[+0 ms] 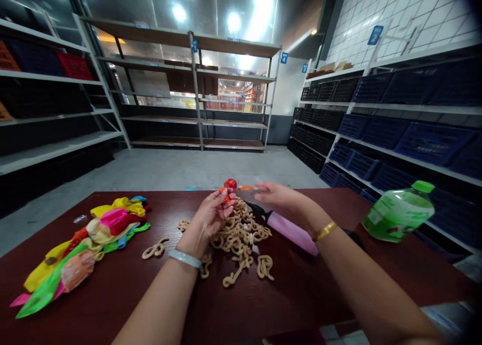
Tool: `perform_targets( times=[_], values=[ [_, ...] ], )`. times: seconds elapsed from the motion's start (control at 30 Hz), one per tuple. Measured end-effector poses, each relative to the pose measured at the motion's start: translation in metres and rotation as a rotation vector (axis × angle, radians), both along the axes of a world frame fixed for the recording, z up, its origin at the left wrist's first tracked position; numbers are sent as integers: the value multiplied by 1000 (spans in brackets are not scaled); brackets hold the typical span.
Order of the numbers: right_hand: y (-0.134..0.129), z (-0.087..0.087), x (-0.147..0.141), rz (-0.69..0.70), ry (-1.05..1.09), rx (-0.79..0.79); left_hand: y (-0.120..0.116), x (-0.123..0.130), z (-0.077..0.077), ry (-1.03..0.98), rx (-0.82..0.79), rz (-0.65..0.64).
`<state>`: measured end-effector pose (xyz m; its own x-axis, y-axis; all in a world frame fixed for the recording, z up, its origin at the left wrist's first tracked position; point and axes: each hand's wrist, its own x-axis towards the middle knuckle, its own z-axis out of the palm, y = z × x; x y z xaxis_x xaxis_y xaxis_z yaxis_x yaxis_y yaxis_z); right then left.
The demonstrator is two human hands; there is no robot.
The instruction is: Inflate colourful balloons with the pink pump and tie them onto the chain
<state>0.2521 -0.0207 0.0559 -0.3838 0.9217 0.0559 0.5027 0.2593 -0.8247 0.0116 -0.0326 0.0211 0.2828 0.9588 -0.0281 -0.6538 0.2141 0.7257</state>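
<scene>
My left hand [217, 210] is closed, pinching a small orange-red limp piece [226, 196] that looks like a balloon. To its right, my right hand [280, 194] hangs in the air, fingers stretched out and slightly blurred by motion; I see nothing held in it. Under and beside my hands lies a heap of tan, curled, cord-like pieces [241, 229], with a few strays around it. A lilac tube with a black end [291, 232], resembling a hand pump, rests by the heap below my right hand. At the left lies a pile of limp, brightly coloured balloons [113, 222].
Everything lies on a dark red-brown table [150, 290]. A green-capped bottle of green liquid [399, 212] stands at the right. A patterned red ball shape [230, 184] shows past the far edge. Shelves with blue crates [429, 141] line the right wall; more racks [199, 84] stand behind.
</scene>
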Motion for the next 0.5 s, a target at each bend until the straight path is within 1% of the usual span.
perform_targets(
  times=[0.07,0.13,0.17,0.23,0.3,0.33,0.43,0.5],
  values=[
    [-16,-12,19,35,-308,20,4,-5,1,-2,-5,71],
    [-30,-25,31,-50,-620,28,7,-9,0,1,-11,121],
    [-34,-32,35,-80,-724,34,9,-11,-1,-1,-18,142],
    [-40,-42,39,-145,-854,17,12,-15,-4,-23,-40,187],
    [-39,-46,38,-187,-904,0,15,-19,-7,-74,-61,224],
    [-38,-44,37,-212,-908,1,17,-22,-8,-110,-69,240],
    [-31,-29,29,-295,-838,101,22,-30,-9,-234,-82,286],
    [-29,-17,17,-301,-738,201,25,-36,-9,-303,-85,334]
  ],
)
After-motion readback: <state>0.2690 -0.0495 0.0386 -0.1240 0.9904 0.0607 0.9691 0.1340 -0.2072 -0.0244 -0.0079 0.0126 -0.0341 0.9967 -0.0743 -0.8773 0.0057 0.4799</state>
